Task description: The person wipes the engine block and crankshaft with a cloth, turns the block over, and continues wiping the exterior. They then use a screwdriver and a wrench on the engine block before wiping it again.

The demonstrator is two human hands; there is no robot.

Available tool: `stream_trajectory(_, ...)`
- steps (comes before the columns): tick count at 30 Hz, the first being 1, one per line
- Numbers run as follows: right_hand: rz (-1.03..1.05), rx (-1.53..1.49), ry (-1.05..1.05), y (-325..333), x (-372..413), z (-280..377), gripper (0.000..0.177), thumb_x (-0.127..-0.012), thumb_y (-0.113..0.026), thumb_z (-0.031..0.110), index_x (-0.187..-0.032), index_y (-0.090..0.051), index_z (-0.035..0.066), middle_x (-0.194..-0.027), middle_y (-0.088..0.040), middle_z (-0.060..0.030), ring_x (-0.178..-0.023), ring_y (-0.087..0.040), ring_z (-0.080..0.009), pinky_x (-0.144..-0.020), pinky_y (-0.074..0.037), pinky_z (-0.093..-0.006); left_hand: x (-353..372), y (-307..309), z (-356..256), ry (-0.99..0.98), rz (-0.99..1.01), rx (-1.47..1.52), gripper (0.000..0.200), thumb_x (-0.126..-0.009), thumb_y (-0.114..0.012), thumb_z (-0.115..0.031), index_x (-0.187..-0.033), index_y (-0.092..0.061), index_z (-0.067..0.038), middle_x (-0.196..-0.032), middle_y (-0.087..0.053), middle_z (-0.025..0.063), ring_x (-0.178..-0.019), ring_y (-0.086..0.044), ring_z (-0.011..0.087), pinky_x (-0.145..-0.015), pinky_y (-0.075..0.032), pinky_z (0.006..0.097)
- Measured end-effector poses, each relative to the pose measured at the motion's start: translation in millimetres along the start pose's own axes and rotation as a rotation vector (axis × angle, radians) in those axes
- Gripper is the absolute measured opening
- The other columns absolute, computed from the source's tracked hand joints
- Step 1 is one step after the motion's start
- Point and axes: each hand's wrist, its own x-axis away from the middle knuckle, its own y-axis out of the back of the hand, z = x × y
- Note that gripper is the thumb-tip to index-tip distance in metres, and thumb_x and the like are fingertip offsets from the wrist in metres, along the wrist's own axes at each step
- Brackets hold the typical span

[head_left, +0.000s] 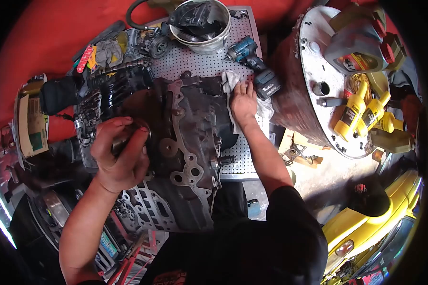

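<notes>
on the worktop with many small holes, a big dirty engine block is laid, and it fills the middle. the left hand is set against the left side of the engine block. its grip is closed around a small metal part, most of which is hidden by the fingers, so what kind of part it is cannot be told. the right hand is laid flat and open on a white rag, with nothing held in its grip. the white rag is spread at the top right corner of the engine block and touches it. a blue drill is seen just beside the right hand, on the worktop. a grey bucket full of dark parts is placed at the far end of the worktop. to the right, a round drum is stood, and yellow bottles and a grey jug are laid on its top.
</notes>
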Motion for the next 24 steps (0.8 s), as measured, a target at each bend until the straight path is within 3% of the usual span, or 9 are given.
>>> stream_trajectory(3,0.081,0.025,-0.079,7.8,-1.5,18.5,0.056,-0.099,-0.040,0.023,-0.152,-0.039,0.002,-0.159,-0.037,-0.0132,-0.149,-0.025,-0.0423,-0.115,-0.029,-0.0548,2.2,-3.4,0.1,0.020,-0.024,0.016,0.038,-0.073,-0.061,0.006,-0.110,-0.069,-0.001,-0.133,-0.038,0.0168,-0.115,-0.058,0.0323,-0.083,-0.052,0.0328)
stream_trajectory(6,0.076,0.090,-0.006,22.3,-15.6,21.5,0.058,-0.100,-0.040,0.024,-0.154,-0.035,0.002,-0.162,-0.031,-0.0131,-0.150,-0.023,-0.0430,-0.114,-0.031,-0.0564,1.8,-5.2,-0.1,0.017,-0.068,0.007,0.044,-0.060,-0.066,0.005,-0.104,-0.072,0.000,-0.127,-0.044,0.0169,-0.106,-0.060,0.0337,-0.080,-0.053,0.0381)
stream_trajectory(9,0.060,-0.139,-0.093,10.8,-7.0,15.0,0.061,-0.100,-0.043,0.025,-0.155,-0.031,0.002,-0.164,-0.028,-0.0132,-0.150,-0.022,-0.0436,-0.115,-0.030,-0.0572,0.8,-5.5,-0.4,0.023,-0.077,0.020,0.044,-0.061,-0.066,0.005,-0.104,-0.072,-0.001,-0.127,-0.044,0.0165,-0.106,-0.059,0.0329,-0.082,-0.051,0.0389)
stream_trajectory(13,0.065,-0.310,-0.232,0.7,26.2,17.8,0.066,-0.097,-0.048,0.021,-0.157,-0.026,0.006,-0.164,-0.026,-0.0157,-0.134,-0.047,-0.0455,-0.100,-0.050,-0.0495,2.6,-6.0,0.3,0.022,-0.078,0.034,0.044,-0.062,-0.067,0.004,-0.105,-0.072,-0.002,-0.127,-0.046,0.0161,-0.105,-0.059,0.0320,-0.082,-0.051,0.0386)
stream_trajectory(14,0.029,-0.446,-0.281,11.9,34.4,18.6,0.051,-0.092,-0.049,0.015,-0.143,-0.049,0.005,-0.152,-0.044,-0.0205,-0.105,-0.067,-0.0412,-0.084,-0.057,-0.0471,3.4,-6.0,0.0,0.028,-0.077,0.036,0.044,-0.061,-0.067,0.004,-0.105,-0.072,-0.002,-0.127,-0.046,0.0161,-0.105,-0.059,0.0320,-0.082,-0.051,0.0385)
stream_trajectory(17,-0.129,-0.434,-0.200,12.5,39.7,5.4,0.029,-0.089,-0.050,0.013,-0.112,-0.067,0.006,-0.121,-0.067,-0.0215,-0.082,-0.071,-0.0381,-0.077,-0.057,-0.0490,4.1,-6.6,1.7,0.025,-0.085,0.041,0.045,-0.061,-0.067,0.004,-0.105,-0.072,-0.003,-0.126,-0.047,0.0163,-0.103,-0.059,0.0321,-0.082,-0.052,0.0387)
stream_trajectory(18,-0.161,-0.468,-0.258,27.6,37.8,-0.7,0.017,-0.087,-0.052,0.013,-0.088,-0.068,0.008,-0.091,-0.073,-0.0183,-0.079,-0.071,-0.0390,-0.075,-0.057,-0.0505,4.1,-6.2,2.1,0.024,-0.084,0.044,0.045,-0.061,-0.067,0.004,-0.105,-0.072,-0.003,-0.126,-0.047,0.0165,-0.103,-0.059,0.0322,-0.082,-0.052,0.0388)
stream_trajectory(21,-0.070,-0.422,-0.413,91.4,39.6,-21.1,0.020,-0.089,-0.051,0.016,-0.094,-0.069,0.008,-0.088,-0.072,-0.0207,-0.085,-0.070,-0.0412,-0.078,-0.055,-0.0525,3.2,-5.9,2.3,0.037,-0.081,0.058,0.045,-0.061,-0.068,0.002,-0.106,-0.072,-0.003,-0.125,-0.049,0.0168,-0.103,-0.059,0.0328,-0.083,-0.052,0.0396)
stream_trajectory(24,-0.100,-0.502,-0.114,67.2,23.0,-13.2,0.025,-0.088,-0.049,0.015,-0.105,-0.066,0.008,-0.101,-0.070,-0.0232,-0.095,-0.067,-0.0427,-0.082,-0.054,-0.0503,2.2,-2.6,-0.2,0.048,-0.045,0.017,0.045,-0.061,-0.069,0.001,-0.106,-0.072,-0.003,-0.125,-0.049,0.0171,-0.104,-0.059,0.0328,-0.083,-0.052,0.0411)
